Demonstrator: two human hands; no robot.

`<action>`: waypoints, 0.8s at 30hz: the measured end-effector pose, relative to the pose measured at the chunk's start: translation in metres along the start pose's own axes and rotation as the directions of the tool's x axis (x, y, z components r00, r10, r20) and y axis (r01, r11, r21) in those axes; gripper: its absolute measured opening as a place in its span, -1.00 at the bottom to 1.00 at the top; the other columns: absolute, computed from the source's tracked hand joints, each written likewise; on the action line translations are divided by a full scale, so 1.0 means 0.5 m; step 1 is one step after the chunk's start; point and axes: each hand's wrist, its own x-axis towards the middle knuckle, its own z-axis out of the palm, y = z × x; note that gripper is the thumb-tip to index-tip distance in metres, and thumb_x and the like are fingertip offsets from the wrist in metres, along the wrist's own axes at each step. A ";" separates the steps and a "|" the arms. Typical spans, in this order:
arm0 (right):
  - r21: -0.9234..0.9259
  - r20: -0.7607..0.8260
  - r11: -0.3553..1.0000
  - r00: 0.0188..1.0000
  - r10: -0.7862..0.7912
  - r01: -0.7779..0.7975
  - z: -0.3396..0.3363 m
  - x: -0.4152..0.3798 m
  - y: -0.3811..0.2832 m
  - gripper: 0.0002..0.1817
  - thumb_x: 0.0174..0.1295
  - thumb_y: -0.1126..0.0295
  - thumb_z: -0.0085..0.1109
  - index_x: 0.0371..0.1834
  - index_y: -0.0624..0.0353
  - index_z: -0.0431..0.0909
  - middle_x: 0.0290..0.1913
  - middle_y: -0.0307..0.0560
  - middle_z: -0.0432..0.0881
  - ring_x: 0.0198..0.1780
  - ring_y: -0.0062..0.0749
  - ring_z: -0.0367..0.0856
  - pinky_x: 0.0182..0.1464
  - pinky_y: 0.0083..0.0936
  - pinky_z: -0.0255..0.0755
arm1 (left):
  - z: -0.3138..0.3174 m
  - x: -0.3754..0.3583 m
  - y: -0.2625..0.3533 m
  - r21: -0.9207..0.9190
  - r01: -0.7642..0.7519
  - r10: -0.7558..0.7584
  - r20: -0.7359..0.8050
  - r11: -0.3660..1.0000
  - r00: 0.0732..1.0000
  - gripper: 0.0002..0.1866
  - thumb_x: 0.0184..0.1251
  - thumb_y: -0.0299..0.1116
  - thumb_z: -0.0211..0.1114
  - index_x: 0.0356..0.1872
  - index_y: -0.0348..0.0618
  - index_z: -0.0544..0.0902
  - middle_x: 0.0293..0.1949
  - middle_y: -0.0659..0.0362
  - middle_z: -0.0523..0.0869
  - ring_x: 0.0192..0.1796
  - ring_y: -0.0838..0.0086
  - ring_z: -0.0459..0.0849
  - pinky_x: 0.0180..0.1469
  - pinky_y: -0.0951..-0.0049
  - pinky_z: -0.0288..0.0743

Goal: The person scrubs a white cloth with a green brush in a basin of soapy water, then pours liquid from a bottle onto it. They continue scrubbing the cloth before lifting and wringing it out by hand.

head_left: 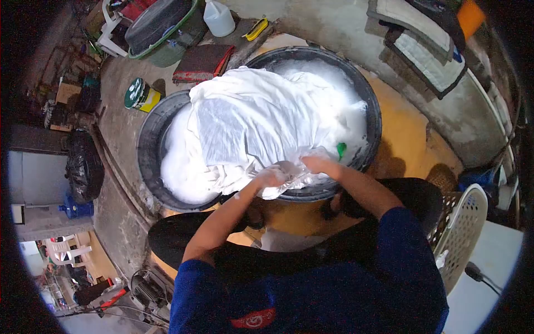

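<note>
A large wet white cloth (267, 117) lies spread over two dark tubs, a larger tub (374, 119) on the right and a smaller tub (147, 133) on the left. White suds (186, 178) fill both around it. My left hand (271, 177) is closed on the cloth's near edge, above the tub rims. Beside it, my right hand (316, 163) grips the same bunched edge, with foam about the fingers. The fingertips of both hands are partly hidden by cloth and suds. A small green object (341, 149) sits in the foam right of my right hand.
Left of the tubs stands a yellow can with a green lid (142, 96). Behind are a dark red folded mat (204, 63), a white jug (219, 19) and a green basin (172, 47). A perforated beige basket (461, 234) stands at my right. Mats (428, 61) hang over a low wall.
</note>
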 end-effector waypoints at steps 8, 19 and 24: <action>-0.133 0.190 0.963 0.948 0.257 -0.235 -0.047 0.020 0.012 -0.72 -0.06 0.42 0.04 -0.24 0.15 0.59 -0.12 -0.02 0.61 -0.07 -0.20 0.58 -0.09 -0.26 0.46 | 0.017 -0.143 -0.046 0.036 0.147 -0.118 -0.421 0.988 0.899 -0.55 0.20 0.08 0.06 -0.06 0.01 0.58 -0.05 0.16 0.56 0.13 0.38 0.38 -0.01 0.08 0.22; -0.015 0.249 0.979 0.947 0.202 -0.205 -0.093 0.006 -0.024 -0.68 -0.11 0.54 0.06 -0.19 0.33 0.51 -0.11 0.19 0.55 -0.03 -0.05 0.52 0.00 -0.31 0.40 | 0.016 -0.319 -0.134 -0.918 0.048 -0.858 -0.348 0.394 0.378 -0.57 -0.01 -0.44 0.29 -0.08 -0.34 0.42 -0.49 0.12 0.60 -0.51 0.49 0.56 -0.53 0.52 0.44; -0.064 0.245 0.970 0.938 0.244 -0.236 -0.040 0.039 0.014 -0.68 -0.05 0.50 0.03 -0.17 0.31 0.51 -0.07 0.14 0.54 -0.02 -0.08 0.52 0.00 -0.28 0.40 | 0.004 -0.288 -0.221 -0.844 -0.200 -0.689 -0.524 0.498 0.501 -0.62 -0.04 -0.61 0.18 -0.10 -0.36 0.45 -0.47 0.12 0.62 -0.52 0.56 0.57 -0.56 0.58 0.42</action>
